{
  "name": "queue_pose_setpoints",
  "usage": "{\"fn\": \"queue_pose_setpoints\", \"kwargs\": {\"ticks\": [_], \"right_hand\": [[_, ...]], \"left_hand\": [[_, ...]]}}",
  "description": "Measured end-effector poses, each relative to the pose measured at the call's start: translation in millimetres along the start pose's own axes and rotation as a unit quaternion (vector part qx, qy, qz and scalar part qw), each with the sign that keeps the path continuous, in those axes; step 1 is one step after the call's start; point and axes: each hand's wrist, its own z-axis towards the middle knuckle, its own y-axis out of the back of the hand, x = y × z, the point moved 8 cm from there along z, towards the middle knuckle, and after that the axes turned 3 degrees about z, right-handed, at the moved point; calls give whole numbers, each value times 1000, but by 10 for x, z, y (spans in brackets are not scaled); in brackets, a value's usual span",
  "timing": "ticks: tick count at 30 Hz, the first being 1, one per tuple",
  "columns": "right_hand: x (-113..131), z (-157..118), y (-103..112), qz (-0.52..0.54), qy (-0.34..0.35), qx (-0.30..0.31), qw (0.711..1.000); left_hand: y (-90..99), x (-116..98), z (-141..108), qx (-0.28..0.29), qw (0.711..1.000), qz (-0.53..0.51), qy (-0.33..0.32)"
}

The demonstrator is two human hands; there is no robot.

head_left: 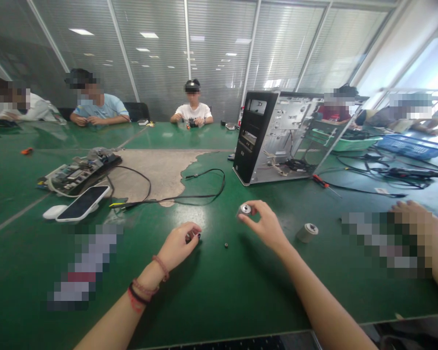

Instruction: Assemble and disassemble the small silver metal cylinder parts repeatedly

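My left hand (179, 245), with bracelets on its wrist, is low over the green table, fingers closed round a small dark object (198, 236) too small to name. My right hand (264, 223) pinches a small silvery cylinder (245, 210) between thumb and fingers, its round end turned up. Between the hands a tiny dark round part (226, 245) lies on the table. A second grey cylinder (307, 233) stands on the tabletop to the right of my right hand.
An open computer case (257, 138) stands beyond my right hand. A phone (83, 203), a circuit assembly (82, 170) and a black cable (204, 196) lie at left and centre. A red screwdriver (321, 181) and another person's hand (418, 218) are at right. Several people sit around.
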Motion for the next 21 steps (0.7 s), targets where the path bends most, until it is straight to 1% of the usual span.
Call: {"fn": "queue_pose_setpoints", "kwargs": {"ticks": [3,5,7,9,11,13,15,18,21], "right_hand": [[-403,48,363,-96,-54,-40,993],[-691,13,600,-170,-114,-59,977],[-961,-64,786,-227,-179,-53,956],[-1197,-162,909,-261,-241,-31,934],[-1397,-255,960,-271,-294,2,917],[-1564,-335,949,-260,-339,39,903],[-1674,-385,914,-243,-367,62,896],[-1740,-410,886,-240,-381,65,891],[-1750,-440,884,-256,-400,68,877]], "left_hand": [[-2,-19,-2,-1,1000,2,1],[-1,-28,-2,-1,1000,0,1],[-4,-33,-1,0,1000,-3,1],[-9,-32,-1,2,1000,-4,3],[-15,-33,-2,3,1000,-3,4],[-23,-36,-5,5,1000,-2,2],[-30,-38,-7,6,1000,-2,0],[-41,-35,-9,8,1000,-3,-3],[-50,-24,-9,9,1000,1,-4]]}}
